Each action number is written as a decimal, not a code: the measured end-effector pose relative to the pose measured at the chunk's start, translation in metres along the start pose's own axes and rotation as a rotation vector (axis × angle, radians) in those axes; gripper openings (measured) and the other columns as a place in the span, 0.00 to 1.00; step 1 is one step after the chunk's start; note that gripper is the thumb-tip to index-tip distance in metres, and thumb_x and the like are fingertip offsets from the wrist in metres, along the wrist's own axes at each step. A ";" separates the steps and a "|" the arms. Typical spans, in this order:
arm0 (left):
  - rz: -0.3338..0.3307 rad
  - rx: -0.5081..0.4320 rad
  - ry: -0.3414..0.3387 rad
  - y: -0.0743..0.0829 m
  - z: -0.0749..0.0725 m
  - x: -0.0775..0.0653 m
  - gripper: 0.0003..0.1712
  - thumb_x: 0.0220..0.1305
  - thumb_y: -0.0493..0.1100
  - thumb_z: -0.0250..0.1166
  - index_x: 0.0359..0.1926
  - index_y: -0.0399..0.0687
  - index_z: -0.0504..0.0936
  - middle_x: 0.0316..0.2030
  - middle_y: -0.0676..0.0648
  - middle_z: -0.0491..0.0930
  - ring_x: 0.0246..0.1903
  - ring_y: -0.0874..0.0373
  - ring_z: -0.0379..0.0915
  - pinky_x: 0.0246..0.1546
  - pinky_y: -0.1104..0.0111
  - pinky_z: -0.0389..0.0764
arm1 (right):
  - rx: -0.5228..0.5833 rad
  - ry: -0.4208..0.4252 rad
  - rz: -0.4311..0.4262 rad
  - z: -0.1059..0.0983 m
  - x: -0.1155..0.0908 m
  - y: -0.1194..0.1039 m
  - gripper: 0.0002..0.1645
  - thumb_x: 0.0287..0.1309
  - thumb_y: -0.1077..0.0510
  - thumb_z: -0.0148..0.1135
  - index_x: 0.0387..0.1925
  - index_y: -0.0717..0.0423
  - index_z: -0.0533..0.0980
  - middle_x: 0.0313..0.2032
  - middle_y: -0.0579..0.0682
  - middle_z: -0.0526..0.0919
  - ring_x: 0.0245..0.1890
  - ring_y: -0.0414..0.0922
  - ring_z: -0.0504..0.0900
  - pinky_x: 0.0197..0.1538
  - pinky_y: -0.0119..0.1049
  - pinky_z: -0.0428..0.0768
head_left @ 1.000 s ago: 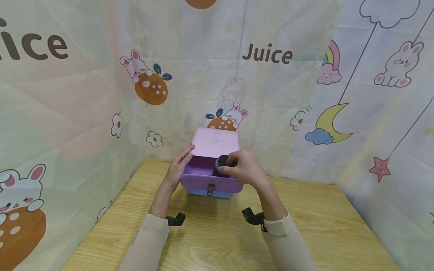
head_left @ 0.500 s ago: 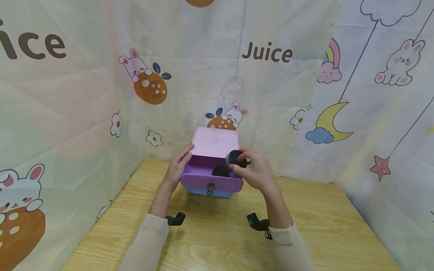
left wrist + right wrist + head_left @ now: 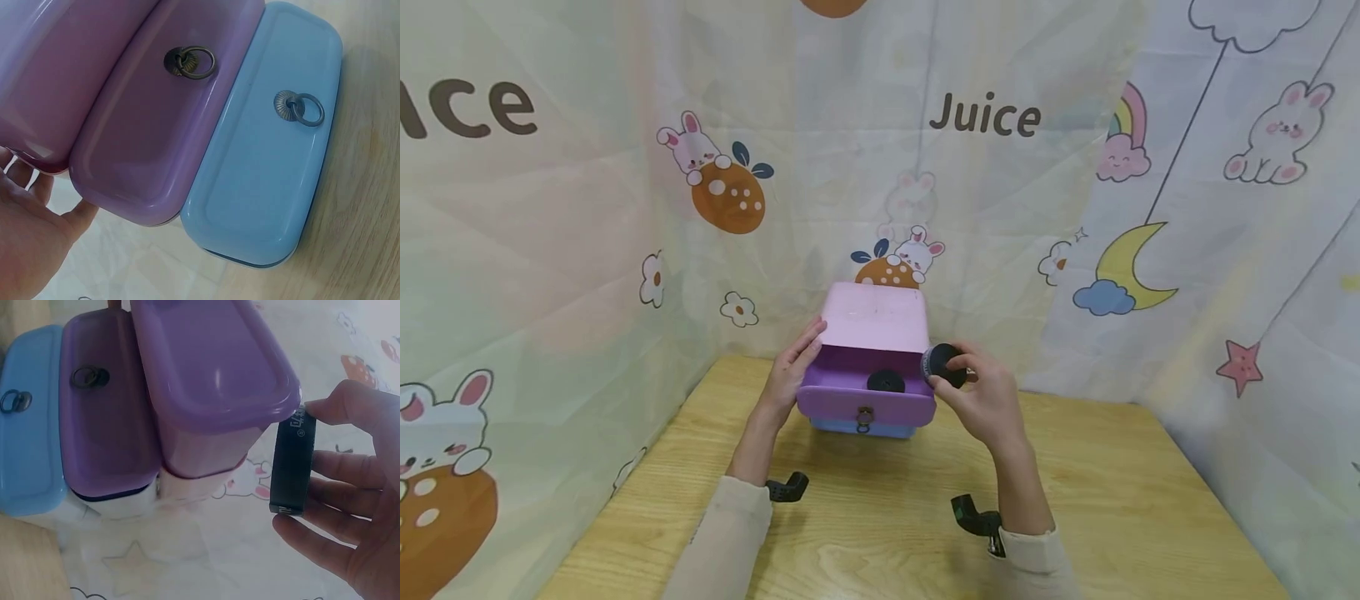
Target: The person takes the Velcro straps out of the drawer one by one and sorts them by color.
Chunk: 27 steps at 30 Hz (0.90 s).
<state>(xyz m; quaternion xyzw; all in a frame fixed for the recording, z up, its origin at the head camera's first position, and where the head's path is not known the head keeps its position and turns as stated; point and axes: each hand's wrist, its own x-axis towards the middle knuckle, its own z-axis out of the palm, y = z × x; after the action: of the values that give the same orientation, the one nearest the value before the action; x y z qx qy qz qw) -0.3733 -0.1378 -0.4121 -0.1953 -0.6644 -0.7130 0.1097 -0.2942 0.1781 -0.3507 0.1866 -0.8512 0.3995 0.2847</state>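
1. Pale fabric curtains printed with cartoon rabbits (image 3: 992, 208) wall in a wood-grain table (image 3: 865, 517), and the action sits at its far side.
2. Right hand (image 3: 988, 396) first: thumb and bent fingers are pinching a black, flat, round disc (image 3: 938, 367) with white lettering on its rim, held up in the air just beside the drawers.
3. And there's the change! A second ago that disc was over the drawer; now it's clear of the right side, so one piece is out.
4. Left hand (image 3: 790, 379) hasn't budged: fingers fairly straight, laid along the left edge of a glossy pink box-shaped casing (image 3: 876, 317), grasping nothing.
5. Below that casing, the glossy purple top drawer (image 3: 865, 408) stands pulled out, with a second black round piece (image 3: 886, 382) inside (not everything has left, then).
6. Further down, the wrist views give us a purple middle drawer (image 3: 144, 125) and a light-blue bottom drawer (image 3: 262, 134), both with metal ring pulls.
7. Hard to call: the lettering is unreadable, the drawer front hides the second piece's lower part, and I can't tell whether the held disc touches the casing.
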 end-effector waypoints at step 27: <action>0.002 0.000 0.002 0.001 -0.001 -0.001 0.29 0.81 0.53 0.56 0.77 0.53 0.70 0.81 0.59 0.56 0.82 0.60 0.43 0.83 0.55 0.43 | -0.281 -0.169 0.127 0.019 -0.004 0.073 0.18 0.55 0.50 0.77 0.37 0.61 0.85 0.57 0.59 0.86 0.56 0.62 0.83 0.53 0.56 0.84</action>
<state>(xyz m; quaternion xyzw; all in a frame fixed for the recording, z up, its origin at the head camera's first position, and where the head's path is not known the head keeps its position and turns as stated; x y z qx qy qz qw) -0.3720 -0.1387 -0.4122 -0.1952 -0.6640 -0.7132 0.1113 -0.3373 0.2086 -0.4051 0.1236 -0.9297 0.2766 0.2095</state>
